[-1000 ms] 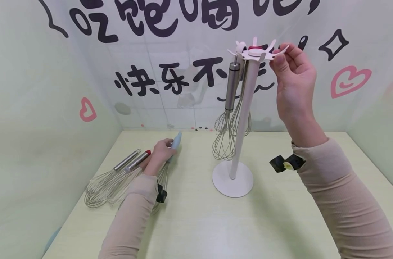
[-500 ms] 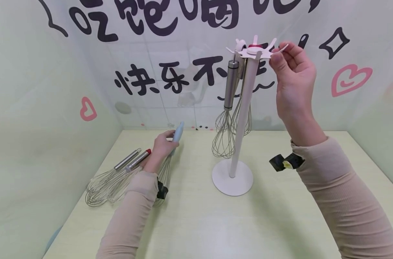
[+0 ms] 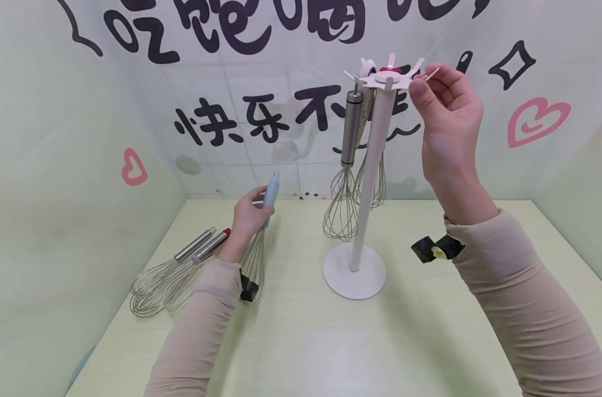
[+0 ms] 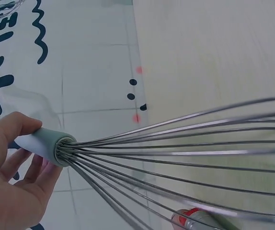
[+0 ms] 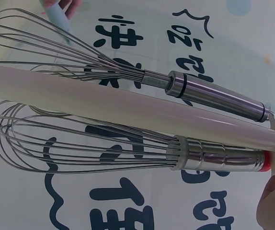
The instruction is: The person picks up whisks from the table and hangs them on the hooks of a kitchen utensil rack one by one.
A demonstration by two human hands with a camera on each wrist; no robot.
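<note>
My left hand point(image 3: 246, 218) grips a whisk by its light blue handle point(image 3: 271, 193), which points up while the wire loops slant down close over the table. In the left wrist view, thumb and fingers wrap the blue-handled whisk point(image 4: 46, 144). At the right, my right hand point(image 3: 452, 121) pinches one prong of the white rack point(image 3: 372, 176), a tall pole with a ring of hooks on top. A steel-handled whisk point(image 5: 214, 96) hangs from the rack. Behind the pole hangs another whisk with a red cap point(image 5: 219, 155).
On the table's left lie a plain steel whisk point(image 3: 194, 245) and a red-tipped whisk point(image 3: 211, 246), their wires partly overlapping. The rack's round white base point(image 3: 354, 281) stands mid-table. A printed backdrop point(image 3: 301, 127) with black characters rises behind.
My left hand has raised the blue-handled whisk up and away from the other whisks, its handle now more upright. The right hand stays at the prong, and the rack top has turned slightly.
</note>
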